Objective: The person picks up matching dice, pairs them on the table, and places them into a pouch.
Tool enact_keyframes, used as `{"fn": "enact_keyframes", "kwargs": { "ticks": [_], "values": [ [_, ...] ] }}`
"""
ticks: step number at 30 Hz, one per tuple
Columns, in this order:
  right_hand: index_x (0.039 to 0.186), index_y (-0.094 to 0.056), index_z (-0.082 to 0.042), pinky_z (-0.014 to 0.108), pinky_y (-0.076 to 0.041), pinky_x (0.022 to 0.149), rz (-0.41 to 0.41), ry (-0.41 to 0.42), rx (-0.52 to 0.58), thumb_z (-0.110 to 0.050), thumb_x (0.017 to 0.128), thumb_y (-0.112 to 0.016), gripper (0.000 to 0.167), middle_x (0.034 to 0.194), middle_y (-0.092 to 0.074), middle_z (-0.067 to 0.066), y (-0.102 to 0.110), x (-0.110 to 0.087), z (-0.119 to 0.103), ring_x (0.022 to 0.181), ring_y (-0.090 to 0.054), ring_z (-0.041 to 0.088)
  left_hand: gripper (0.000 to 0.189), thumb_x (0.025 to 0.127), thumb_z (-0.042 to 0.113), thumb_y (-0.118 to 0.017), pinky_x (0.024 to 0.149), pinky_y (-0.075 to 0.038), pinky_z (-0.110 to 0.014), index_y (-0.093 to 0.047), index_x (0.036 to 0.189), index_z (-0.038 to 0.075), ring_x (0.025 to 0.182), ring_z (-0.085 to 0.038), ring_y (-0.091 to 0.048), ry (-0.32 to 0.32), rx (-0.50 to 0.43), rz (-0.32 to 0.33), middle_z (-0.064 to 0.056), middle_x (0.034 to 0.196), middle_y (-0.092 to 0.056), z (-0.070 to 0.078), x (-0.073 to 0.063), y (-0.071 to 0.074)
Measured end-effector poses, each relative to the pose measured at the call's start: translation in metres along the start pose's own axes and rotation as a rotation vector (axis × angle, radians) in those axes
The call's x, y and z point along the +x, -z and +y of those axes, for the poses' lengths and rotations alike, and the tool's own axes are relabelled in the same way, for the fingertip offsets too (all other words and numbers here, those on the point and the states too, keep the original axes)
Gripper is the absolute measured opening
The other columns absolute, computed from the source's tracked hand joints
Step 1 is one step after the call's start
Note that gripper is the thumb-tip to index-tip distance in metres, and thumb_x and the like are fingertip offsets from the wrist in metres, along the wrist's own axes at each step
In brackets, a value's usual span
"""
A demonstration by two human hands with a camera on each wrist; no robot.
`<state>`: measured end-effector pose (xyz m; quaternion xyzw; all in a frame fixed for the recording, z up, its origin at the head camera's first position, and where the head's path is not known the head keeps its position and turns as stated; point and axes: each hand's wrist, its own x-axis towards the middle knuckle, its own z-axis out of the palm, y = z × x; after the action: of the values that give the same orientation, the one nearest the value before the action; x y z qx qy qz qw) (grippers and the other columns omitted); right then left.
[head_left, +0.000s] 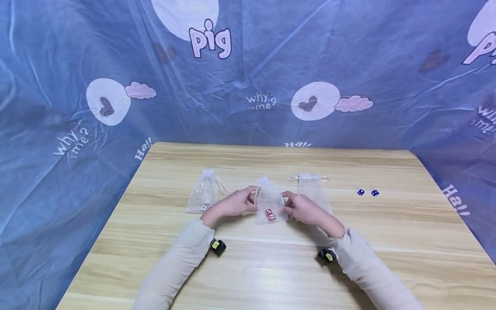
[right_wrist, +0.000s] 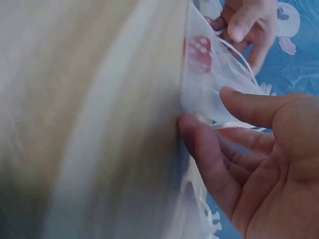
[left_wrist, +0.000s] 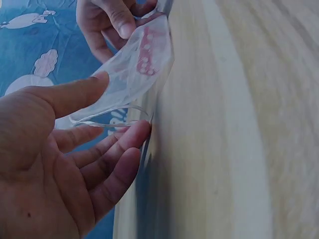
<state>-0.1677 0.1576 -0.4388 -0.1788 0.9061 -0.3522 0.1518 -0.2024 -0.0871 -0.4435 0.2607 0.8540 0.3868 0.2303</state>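
A sheer white drawstring bag (head_left: 267, 196) with two red dice (head_left: 270, 215) inside lies between the two hands. At its left edge is my left hand (head_left: 241, 202), thumb apart from loosely bent fingers, fingertips right at the white drawstring (left_wrist: 107, 122). My right hand (head_left: 306, 209) is at the opposite edge, its thumb also apart from its fingers, with the other cord (right_wrist: 234, 125) beside the fingertips. Behind the right hand lies a second sheer bag (head_left: 313, 189), partly hidden by it. A third bag (head_left: 201, 187), holding white dice (head_left: 207, 201), lies left of the left hand.
Two blue dice (head_left: 367, 193) lie apart on the right side of the wooden table (head_left: 263, 275). A blue printed cloth (head_left: 240, 77) hangs behind the table and along its sides. Both sleeved forearms reach in from the front edge.
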Motion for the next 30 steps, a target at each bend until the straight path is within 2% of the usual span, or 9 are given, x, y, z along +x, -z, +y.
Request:
{"fn": "enact_keyframes", "kwargs": {
  "ticks": [3, 5, 8, 15, 17, 23, 26, 30],
  "values": [
    [0.128, -0.047, 0.009, 0.025, -0.051, 0.049, 0.003, 0.015, 0.029, -0.003, 0.092, -0.059, 0.04, 0.078, -0.068, 0.012, -0.005, -0.001, -0.001, 0.054, -0.059, 0.014, 0.067, 0.089, 0.01, -0.065, 0.063, -0.053, -0.025, -0.033, 0.146, 0.002, 0.07, -0.012, -0.058, 0.005, -0.005, -0.005, -0.008, 0.101, -0.062, 0.001, 0.0, -0.003],
    [0.126, -0.047, 0.008, 0.025, -0.051, 0.048, 0.008, 0.007, 0.06, -0.001, 0.092, -0.057, 0.036, 0.075, -0.067, 0.011, -0.006, -0.001, -0.002, 0.053, -0.059, 0.014, 0.064, 0.088, 0.007, -0.063, 0.059, -0.051, -0.025, -0.034, 0.145, 0.004, 0.065, -0.012, -0.056, 0.005, 0.002, -0.004, -0.007, 0.097, -0.061, 0.002, 0.0, -0.004],
    [0.123, -0.048, 0.007, 0.027, -0.053, 0.048, 0.005, 0.002, 0.126, 0.001, 0.093, -0.053, 0.031, 0.073, -0.066, 0.011, -0.007, 0.0, -0.005, 0.054, -0.061, 0.014, 0.062, 0.088, 0.004, -0.06, 0.058, -0.051, -0.025, -0.035, 0.145, 0.006, 0.064, -0.011, -0.056, 0.008, 0.005, 0.026, -0.006, 0.091, -0.062, 0.001, 0.0, -0.003],
    [0.121, -0.046, 0.008, 0.034, -0.057, 0.053, -0.015, -0.013, 0.305, 0.006, 0.094, -0.048, 0.028, 0.069, -0.063, 0.014, -0.008, 0.013, -0.013, 0.054, -0.064, 0.018, 0.059, 0.087, -0.003, -0.059, 0.056, -0.053, -0.029, -0.042, 0.142, 0.008, 0.065, -0.017, -0.06, 0.037, -0.105, 0.119, -0.012, 0.095, -0.062, -0.001, 0.003, 0.012],
    [0.12, -0.046, 0.009, 0.034, -0.058, 0.054, -0.019, -0.023, 0.33, 0.006, 0.094, -0.048, 0.027, 0.071, -0.063, 0.016, -0.009, 0.019, -0.016, 0.055, -0.064, 0.017, 0.058, 0.086, -0.005, -0.058, 0.055, -0.053, -0.028, -0.044, 0.141, 0.008, 0.065, -0.017, -0.06, 0.045, -0.116, 0.135, -0.013, 0.096, -0.062, -0.003, 0.004, 0.016],
    [0.125, -0.045, 0.011, 0.032, -0.058, 0.058, -0.02, -0.051, 0.325, 0.007, 0.093, -0.048, 0.033, 0.079, -0.065, 0.021, -0.01, 0.029, -0.017, 0.059, -0.064, 0.017, 0.06, 0.084, -0.002, -0.061, 0.051, -0.048, -0.023, -0.042, 0.141, 0.005, 0.057, -0.011, -0.054, 0.09, -0.059, 0.148, -0.013, 0.101, -0.062, -0.01, 0.004, 0.022],
    [0.128, -0.044, 0.01, 0.032, -0.057, 0.058, -0.007, -0.036, 0.303, 0.005, 0.092, -0.05, 0.037, 0.085, -0.066, 0.022, -0.007, 0.027, -0.015, 0.062, -0.064, 0.018, 0.061, 0.086, 0.003, -0.063, 0.059, -0.05, -0.023, -0.04, 0.143, 0.005, 0.064, -0.012, -0.056, 0.089, -0.031, 0.165, -0.014, 0.106, -0.063, -0.012, 0.0, 0.025],
    [0.131, -0.044, 0.008, 0.032, -0.056, 0.059, 0.019, -0.008, 0.266, 0.0, 0.093, -0.053, 0.04, 0.093, -0.064, 0.022, 0.004, 0.018, -0.009, 0.069, -0.063, 0.022, 0.059, 0.089, 0.009, -0.064, 0.082, -0.053, -0.033, -0.041, 0.143, 0.007, 0.092, -0.021, -0.063, 0.072, 0.034, 0.235, -0.014, 0.114, -0.063, -0.01, -0.006, 0.032]
  ]
}}
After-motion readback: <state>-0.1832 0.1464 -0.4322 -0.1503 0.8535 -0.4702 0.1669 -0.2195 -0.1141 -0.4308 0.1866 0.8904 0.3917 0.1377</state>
